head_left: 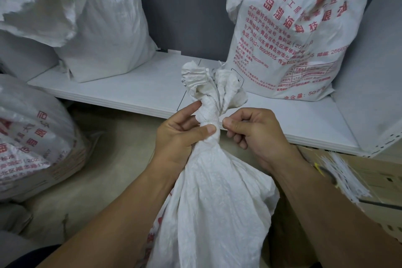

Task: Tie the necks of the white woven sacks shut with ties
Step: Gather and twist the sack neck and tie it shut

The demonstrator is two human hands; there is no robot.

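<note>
The left hand (pixel 180 135) and right hand (pixel 254 130) are bare, with short, trimmed nails. The left forearm (pixel 121 213) and right forearm (pixel 326 198) are bare along all their visible length. Dark cloth (pixel 30 257) at the lower left corner may be clothing.

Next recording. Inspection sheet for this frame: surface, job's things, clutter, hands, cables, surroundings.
Surface: white shelf board behind the work, beige floor below.
Job's things: white sack stands in front, neck gathered; a thin tie seems to circle the neck; bundle of white ties lies at right.
Clutter: printed sack and plain sack on the shelf; wrapped sack on the floor at left; cardboard box at right.
Hands: left hand grips the neck; right hand pinches beside it with curled fingers, apparently the tie's end.
Cables: dark thin strand under the bundle, cannot tell what.
Surroundings: grey wall behind the shelf.
</note>
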